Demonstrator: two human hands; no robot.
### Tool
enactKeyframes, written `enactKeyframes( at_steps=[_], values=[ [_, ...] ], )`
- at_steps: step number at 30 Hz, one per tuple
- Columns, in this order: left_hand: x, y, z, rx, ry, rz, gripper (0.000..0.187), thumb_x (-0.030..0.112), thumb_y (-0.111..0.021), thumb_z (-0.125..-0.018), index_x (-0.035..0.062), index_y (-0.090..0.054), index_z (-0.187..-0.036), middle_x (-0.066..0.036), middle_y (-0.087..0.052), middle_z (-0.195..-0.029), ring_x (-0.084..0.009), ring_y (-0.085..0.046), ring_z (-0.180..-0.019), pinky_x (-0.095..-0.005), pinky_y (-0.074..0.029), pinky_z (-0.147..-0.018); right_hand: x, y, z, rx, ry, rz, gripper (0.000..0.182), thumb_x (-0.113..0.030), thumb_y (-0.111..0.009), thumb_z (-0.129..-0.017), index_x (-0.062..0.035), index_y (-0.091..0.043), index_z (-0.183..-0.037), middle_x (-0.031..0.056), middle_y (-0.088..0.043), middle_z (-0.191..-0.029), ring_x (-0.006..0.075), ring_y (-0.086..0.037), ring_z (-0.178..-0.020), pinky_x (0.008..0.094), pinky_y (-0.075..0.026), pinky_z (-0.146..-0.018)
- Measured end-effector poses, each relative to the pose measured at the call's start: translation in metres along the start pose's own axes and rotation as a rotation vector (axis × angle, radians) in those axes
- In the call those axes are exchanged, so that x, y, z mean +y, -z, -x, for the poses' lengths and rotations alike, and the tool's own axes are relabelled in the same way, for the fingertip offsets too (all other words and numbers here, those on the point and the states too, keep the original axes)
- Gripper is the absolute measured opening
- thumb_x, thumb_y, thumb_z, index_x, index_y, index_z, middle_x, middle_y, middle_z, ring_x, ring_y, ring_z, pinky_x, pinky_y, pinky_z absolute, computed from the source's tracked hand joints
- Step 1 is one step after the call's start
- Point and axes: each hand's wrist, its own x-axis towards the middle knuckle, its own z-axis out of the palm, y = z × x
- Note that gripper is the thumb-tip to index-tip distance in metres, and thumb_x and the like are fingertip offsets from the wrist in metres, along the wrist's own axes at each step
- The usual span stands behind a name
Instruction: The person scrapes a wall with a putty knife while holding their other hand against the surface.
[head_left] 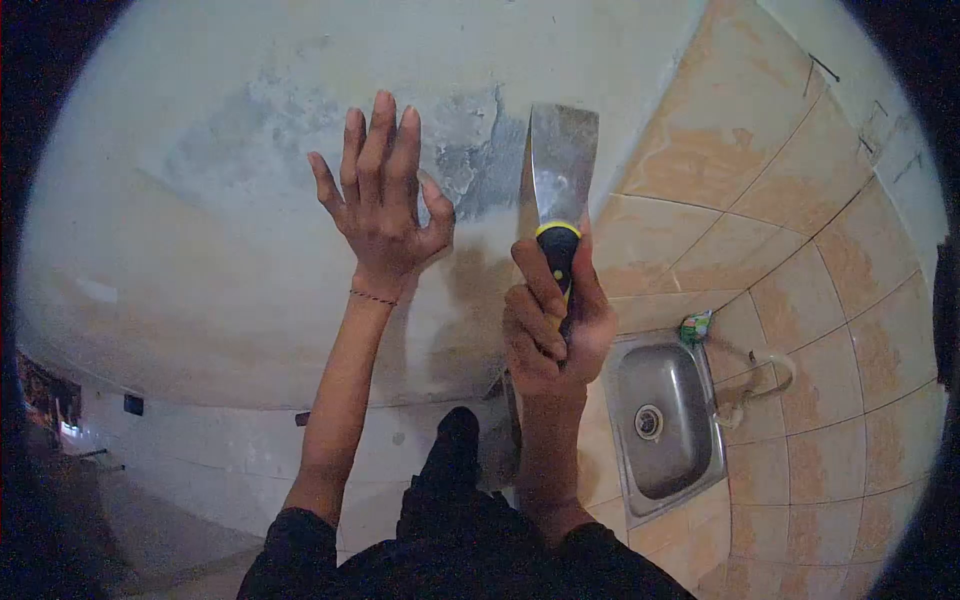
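Note:
My right hand (560,325) is wrapped round the black and yellow handle of a putty knife (563,165). Its wide metal blade points up, in front of the wall near the edge of the tiles. To the left, my left hand (388,200) is raised with fingers spread, the back of it toward me, over the pale wall (250,260). Around and behind its fingers runs a grey patch (225,135) where the paint has come off. A ragged edge of peeling paint (497,105) shows between the two hands.
At the lower right a steel sink (720,470) is set into a tiled counter, with a tap (775,375) beside it. A green packet (695,327) stands at the sink's back corner. Beige tiles (740,150) cover the adjoining wall. Below me lies a light floor (230,450).

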Motion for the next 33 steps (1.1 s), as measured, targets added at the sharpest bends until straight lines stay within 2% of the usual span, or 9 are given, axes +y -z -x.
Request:
enactKeyframes(
  at_steps=[4,7,10,16,22,25,28,31,33],
  values=[
    [-0.002,0.0,-0.001,0.004,-0.008,-0.002,0.063,0.024,-0.048,-0.082,0.0137,-0.052,-0.145,-0.006,-0.049,-0.152,-0.0256,-0.037,-0.146,-0.0519,-0.003,-0.125,-0.002,0.007,0.008,0.027,-0.027,-0.019,0.038,-0.035,-0.032,-0.111,-0.0016,-0.045,-0.123,0.0069,-0.037,-0.076,0.0103,-0.035,-0.042,0.0203,-0.035,-0.026],
    [-0.001,0.001,0.0,-0.006,0.001,-0.016,0.064,0.024,-0.048,-0.082,0.0132,-0.052,-0.145,-0.006,-0.049,-0.152,-0.0256,-0.037,-0.146,-0.0519,-0.003,-0.125,-0.01,0.007,0.003,-0.074,-0.087,-0.082,0.038,-0.034,-0.031,-0.111,-0.0012,-0.045,-0.123,0.0072,-0.037,-0.077,0.0117,-0.037,-0.044,0.0201,-0.036,-0.027],
    [0.001,0.003,0.001,-0.03,0.007,-0.02,0.063,0.024,-0.048,-0.083,0.0128,-0.052,-0.145,-0.006,-0.049,-0.152,-0.0257,-0.037,-0.146,-0.0518,-0.004,-0.125,-0.008,0.014,0.005,-0.063,-0.075,-0.065,0.037,-0.034,-0.031,-0.111,-0.0006,-0.045,-0.12,0.0076,-0.037,-0.078,0.0118,-0.037,-0.045,0.0199,-0.036,-0.027],
    [0.0,0.002,0.001,-0.008,0.002,-0.011,0.062,0.024,-0.047,-0.084,0.0127,-0.052,-0.145,-0.007,-0.049,-0.152,-0.0259,-0.037,-0.146,-0.0515,-0.004,-0.125,-0.014,0.017,-0.006,-0.129,-0.107,-0.084,0.036,-0.031,-0.033,-0.11,-0.0019,-0.046,-0.127,0.0077,-0.037,-0.078,0.0103,-0.035,-0.045,0.0201,-0.034,-0.026],
    [0.001,0.002,0.0,-0.013,0.011,-0.008,0.063,0.024,-0.049,-0.083,0.0138,-0.051,-0.145,-0.006,-0.047,-0.153,-0.0254,-0.035,-0.147,-0.0515,-0.003,-0.125,-0.011,0.014,0.005,-0.047,-0.078,-0.043,0.033,-0.03,-0.035,-0.11,-0.0068,-0.046,-0.131,0.007,-0.038,-0.077,0.0093,-0.035,-0.044,0.0189,-0.035,-0.026],
    [0.001,0.003,0.0,-0.02,0.004,-0.002,0.063,0.023,-0.049,-0.083,0.0137,-0.051,-0.146,-0.006,-0.047,-0.153,-0.0257,-0.034,-0.147,-0.0515,-0.003,-0.125,-0.015,0.007,-0.004,-0.101,-0.089,0.035,0.024,-0.029,-0.041,-0.108,-0.0087,-0.048,-0.118,0.0063,-0.042,-0.077,0.0101,-0.037,-0.045,0.0207,-0.037,-0.026],
    [0.002,0.004,-0.001,-0.026,0.001,-0.007,0.063,0.023,-0.049,-0.083,0.0131,-0.051,-0.145,-0.007,-0.047,-0.153,-0.0263,-0.035,-0.147,-0.0516,-0.003,-0.125,-0.013,0.011,0.006,-0.036,-0.087,0.064,0.025,-0.031,-0.042,-0.108,-0.008,-0.049,-0.116,0.0063,-0.042,-0.077,0.0099,-0.037,-0.045,0.0199,-0.036,-0.026],
    [0.001,0.004,-0.002,-0.018,0.001,-0.014,0.063,0.022,-0.049,-0.083,0.0125,-0.051,-0.145,-0.007,-0.047,-0.153,-0.0266,-0.036,-0.147,-0.0518,-0.004,-0.125,-0.015,0.009,0.008,0.042,-0.061,0.034,0.034,-0.03,-0.038,-0.109,-0.013,-0.044,-0.138,0.0061,-0.037,-0.076,0.0079,-0.035,-0.045,0.0187,-0.035,-0.027],
    [0.002,0.004,-0.002,-0.017,-0.003,-0.012,0.062,0.022,-0.049,-0.083,0.0122,-0.051,-0.145,-0.007,-0.047,-0.153,-0.0267,-0.036,-0.146,-0.052,-0.004,-0.125,-0.018,0.008,0.003,-0.042,-0.101,-0.002,0.034,-0.03,-0.038,-0.109,-0.0131,-0.044,-0.138,0.0057,-0.036,-0.076,0.0078,-0.035,-0.045,0.0186,-0.035,-0.027]
  ],
)
